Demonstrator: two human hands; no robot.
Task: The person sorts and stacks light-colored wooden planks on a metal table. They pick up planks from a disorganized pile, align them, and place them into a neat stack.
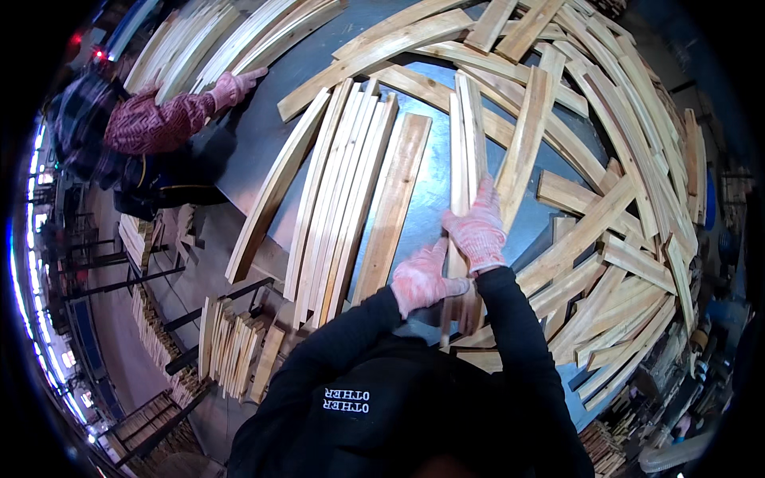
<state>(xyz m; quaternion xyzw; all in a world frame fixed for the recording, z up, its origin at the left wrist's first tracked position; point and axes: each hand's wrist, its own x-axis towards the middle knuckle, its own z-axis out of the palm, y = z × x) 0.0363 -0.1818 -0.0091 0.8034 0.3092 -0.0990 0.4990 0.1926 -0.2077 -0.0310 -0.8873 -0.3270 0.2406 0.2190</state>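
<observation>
Both my hands wear pinkish knit gloves. My left hand (421, 279) grips the near end of a pair of long pale wooden slats (468, 135) that lie lengthwise on the grey metal table (426, 199). My right hand (478, 227) lies on the same slats a little farther up, fingers closed around their edge. Left of them a single broader plank (394, 203) lies alone, and beyond it a neat row of several curved slats (339, 191) is laid side by side.
A loose heap of curved slats (629, 199) covers the table's right and far side. Another person's gloved hand (231, 86) in a patterned red sleeve touches slats at the far left. Stacked slats on racks (231, 350) stand below the table's left edge.
</observation>
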